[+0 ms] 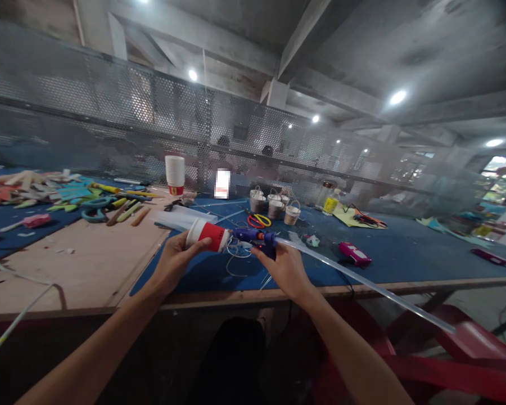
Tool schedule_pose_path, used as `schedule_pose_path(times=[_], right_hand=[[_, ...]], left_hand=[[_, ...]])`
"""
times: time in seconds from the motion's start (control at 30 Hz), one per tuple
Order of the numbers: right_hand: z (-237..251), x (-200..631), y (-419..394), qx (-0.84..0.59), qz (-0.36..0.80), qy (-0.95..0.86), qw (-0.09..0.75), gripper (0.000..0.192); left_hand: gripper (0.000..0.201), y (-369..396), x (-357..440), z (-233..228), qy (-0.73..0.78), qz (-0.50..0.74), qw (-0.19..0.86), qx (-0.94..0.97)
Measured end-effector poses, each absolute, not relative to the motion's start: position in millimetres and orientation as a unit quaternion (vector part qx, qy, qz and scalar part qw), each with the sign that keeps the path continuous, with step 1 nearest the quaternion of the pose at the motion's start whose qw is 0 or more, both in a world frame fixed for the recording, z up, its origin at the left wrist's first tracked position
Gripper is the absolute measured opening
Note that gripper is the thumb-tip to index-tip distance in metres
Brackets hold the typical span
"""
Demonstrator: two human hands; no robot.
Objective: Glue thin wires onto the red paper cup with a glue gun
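My left hand (pixel 172 260) is wrapped round a red and white paper cup (pixel 211 235), which is tipped on its side with its base toward the right. My right hand (pixel 287 269) grips a blue glue gun (pixel 248 234) whose nozzle points left and meets or nearly meets the cup's base. A long clear glue stick (pixel 362 280) runs out of the gun's back, down to the right past the table edge. Under the gun lies a loop of white cord (pixel 236 264). Beyond it are scissors with red and yellow handles (pixel 259 220).
Several small bucket-like cups (pixel 276 207) stand behind the gun, with a stack of paper cups (pixel 175 171) at the back left. Cutters and craft pieces (pixel 105 208) cover the left side. A pink box-shaped object (pixel 354 254) lies at right. Red stools (pixel 468 337) stand below the table edge.
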State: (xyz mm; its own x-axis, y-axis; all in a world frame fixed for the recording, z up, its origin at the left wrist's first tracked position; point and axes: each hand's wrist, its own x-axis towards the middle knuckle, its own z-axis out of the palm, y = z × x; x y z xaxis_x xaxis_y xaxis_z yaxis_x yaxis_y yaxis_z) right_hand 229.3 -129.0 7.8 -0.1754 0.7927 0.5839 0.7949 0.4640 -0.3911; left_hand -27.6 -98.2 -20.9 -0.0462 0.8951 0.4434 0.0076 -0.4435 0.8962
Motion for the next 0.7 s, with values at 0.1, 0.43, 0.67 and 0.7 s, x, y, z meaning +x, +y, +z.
schedule_pose_path(times=[0.1, 0.43, 0.67, 0.7], right_hand=[[8.5, 229.4, -121.6, -0.518, 0.026, -0.755, 0.4, 0.033], [17.5, 263.7, -90.3, -0.391, 0.473, -0.551, 0.565, 0.031], [10.4, 316.4, -76.4, -0.503, 0.401, -0.57, 0.511, 0.047], [7.6, 322.5, -72.7, -0.524, 0.367, -0.589, 0.494, 0.051]], left_hand=[[0.022, -97.0, -27.1, -22.7, 0.373, 0.627, 0.369, 0.576], [0.015, -95.1, -27.1, -24.9, 0.346, 0.645, 0.386, 0.561], [0.021, -92.3, -28.8, -27.3, 0.344, 0.643, 0.399, 0.557], [0.019, -92.9, -28.8, -26.9, 0.345, 0.641, 0.401, 0.557]])
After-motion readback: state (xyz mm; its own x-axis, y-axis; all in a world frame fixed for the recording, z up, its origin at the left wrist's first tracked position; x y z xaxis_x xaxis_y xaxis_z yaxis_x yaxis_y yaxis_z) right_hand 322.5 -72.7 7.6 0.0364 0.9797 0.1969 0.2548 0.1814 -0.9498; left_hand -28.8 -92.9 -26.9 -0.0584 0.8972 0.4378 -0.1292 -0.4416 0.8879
